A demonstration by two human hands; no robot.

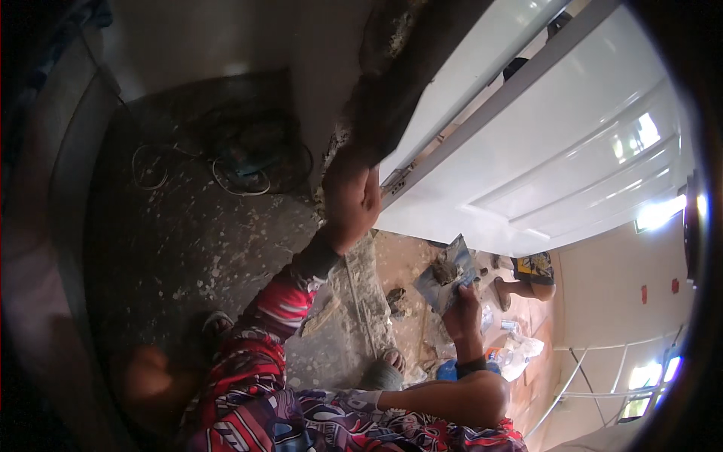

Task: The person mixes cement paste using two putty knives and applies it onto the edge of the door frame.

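My left hand (351, 202) is raised at the broken edge of the wall, beside the dark door frame (388, 113). Its fingers are curled closed, and shadow hides what they hold, if anything. Lower on the right, my right hand (462, 310) grips a flat, shiny grey-blue sheet (432, 289) by its near edge. A lump of grey mortar-like paste (446, 271) lies on that sheet. The white panelled door (527, 181) stands open to the right of my left hand, with a metal lock plate (395, 182) on its edge.
A teal power tool (245, 167) with a pale cord lies on the splattered dark floor at left. Rubble (397, 301) lies on the floor near my foot. Another person's leg (523, 288) shows beyond the door, near plastic bags (520, 354). White metal bars (602, 393) stand at right.
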